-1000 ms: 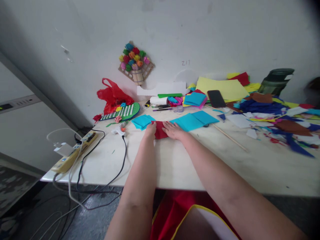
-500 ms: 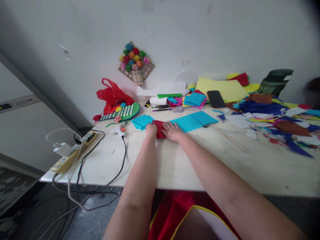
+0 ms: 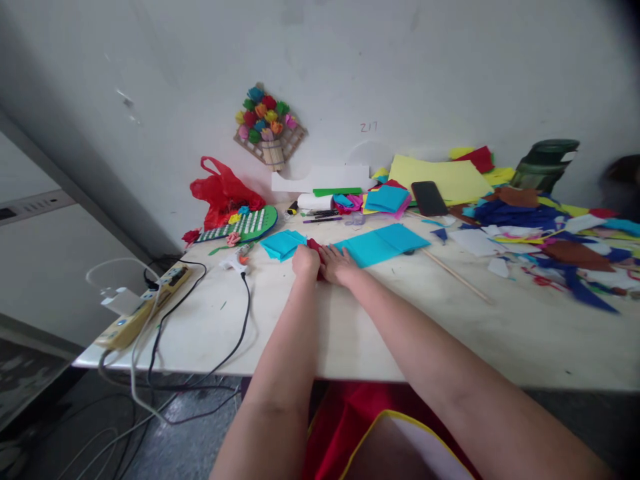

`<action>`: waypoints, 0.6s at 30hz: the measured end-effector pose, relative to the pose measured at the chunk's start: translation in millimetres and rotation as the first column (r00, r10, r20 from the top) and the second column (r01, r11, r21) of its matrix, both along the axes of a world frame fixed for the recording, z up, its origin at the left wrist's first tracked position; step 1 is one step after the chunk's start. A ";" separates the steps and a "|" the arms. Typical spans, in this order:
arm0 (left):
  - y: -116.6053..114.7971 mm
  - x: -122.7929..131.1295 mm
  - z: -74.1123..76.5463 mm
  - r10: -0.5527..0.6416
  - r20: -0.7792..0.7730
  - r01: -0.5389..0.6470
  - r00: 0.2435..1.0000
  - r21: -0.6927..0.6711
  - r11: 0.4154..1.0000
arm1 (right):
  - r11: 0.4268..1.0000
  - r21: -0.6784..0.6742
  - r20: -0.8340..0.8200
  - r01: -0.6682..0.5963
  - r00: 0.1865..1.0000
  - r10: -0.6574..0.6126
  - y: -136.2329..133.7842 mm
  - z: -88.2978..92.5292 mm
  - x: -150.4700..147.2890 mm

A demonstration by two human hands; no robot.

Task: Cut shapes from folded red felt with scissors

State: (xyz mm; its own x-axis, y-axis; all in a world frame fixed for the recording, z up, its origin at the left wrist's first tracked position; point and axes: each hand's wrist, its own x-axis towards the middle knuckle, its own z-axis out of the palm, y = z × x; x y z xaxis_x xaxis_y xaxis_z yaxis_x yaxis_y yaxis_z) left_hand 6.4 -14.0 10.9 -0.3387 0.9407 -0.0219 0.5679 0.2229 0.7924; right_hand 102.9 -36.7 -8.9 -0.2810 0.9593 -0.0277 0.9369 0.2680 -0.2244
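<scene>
One red sheet [image 3: 313,245] between both hands [image 3: 305,262] [image 3: 339,265]

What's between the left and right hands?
Red paper: in the head view, a narrow part shows between the left hand and right hand.

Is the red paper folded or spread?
Seemingly folded: the red paper shows narrowly between left hand and right hand, which may hide more.
</scene>
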 end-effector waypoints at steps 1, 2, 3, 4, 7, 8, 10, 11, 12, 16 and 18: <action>-1.2 1.6 1.7 0.010 -0.047 -0.011 0.999 -0.013 1.000 | 1.000 -0.008 0.002 0.002 1.000 -0.002 0.9 -0.2 -0.3; -2.2 3.0 3.2 0.012 -0.080 -0.014 0.997 -0.020 1.000 | 1.000 -0.013 0.005 0.003 1.000 -0.003 1.5 -0.1 -0.6; -3.2 4.1 4.3 0.002 -0.091 -0.004 0.996 -0.020 1.000 | 1.000 -0.015 0.007 0.004 1.000 -0.004 1.7 0.1 -0.8; -4.0 4.7 5.1 -0.007 -0.097 0.005 0.995 -0.017 1.000 | 1.000 -0.014 0.009 0.003 1.000 -0.003 1.5 0.6 -0.8; -4.3 4.4 5.3 -0.052 -0.122 0.049 0.991 -0.023 0.999 | 1.000 -0.010 0.015 -0.008 1.000 0.009 -0.6 2.6 -0.5; -3.5 3.7 4.8 -0.075 -0.127 0.071 0.989 -0.037 0.997 | 1.000 -0.013 0.017 -0.012 1.000 0.012 -1.5 3.4 -0.3; -0.6 1.9 3.3 -0.109 -0.131 0.100 0.985 -0.070 0.992 | 1.000 -0.020 0.021 -0.017 1.000 0.018 -3.0 4.6 0.3; 1.1 1.1 2.6 -0.119 -0.129 0.108 0.985 -0.089 0.990 | 1.000 -0.021 0.021 -0.020 1.000 0.020 -3.4 5.0 0.7; 2.7 0.4 2.1 -0.126 -0.123 0.113 0.984 -0.105 0.988 | 1.000 -0.020 0.022 -0.023 0.999 0.023 -3.5 5.1 1.0; 4.6 0.3 1.8 -0.142 -0.112 0.127 0.984 -0.129 0.983 | 0.999 -0.018 0.024 -0.037 0.999 0.037 -2.1 3.7 1.8; 2.8 1.1 2.5 -0.145 -0.083 0.137 0.986 -0.093 0.986 | 0.999 -0.017 0.020 -0.038 0.999 0.038 -1.1 2.5 1.6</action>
